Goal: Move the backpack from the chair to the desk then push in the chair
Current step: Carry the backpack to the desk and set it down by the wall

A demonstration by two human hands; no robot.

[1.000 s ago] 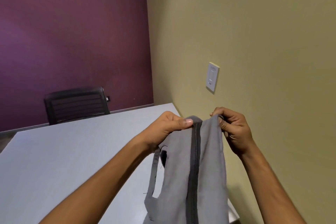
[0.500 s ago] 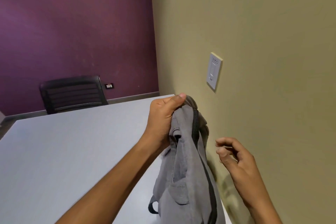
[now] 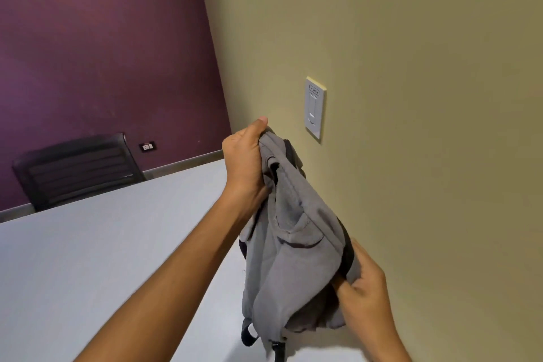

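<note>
While limp grey backpack [image 3: 293, 250] hangs over desk [image 3: 88, 258] — left hand [image 3: 245, 161] grip bunches top; right hand [image 3: 363, 288] pinches side.

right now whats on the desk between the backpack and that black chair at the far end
Nothing: in the head view the desk is bare from the backpack to the black chair. Only the left forearm crosses above it.

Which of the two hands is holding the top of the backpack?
The left hand grips the top of the backpack. The right hand pinches its lower side instead, next to the wall.
</note>
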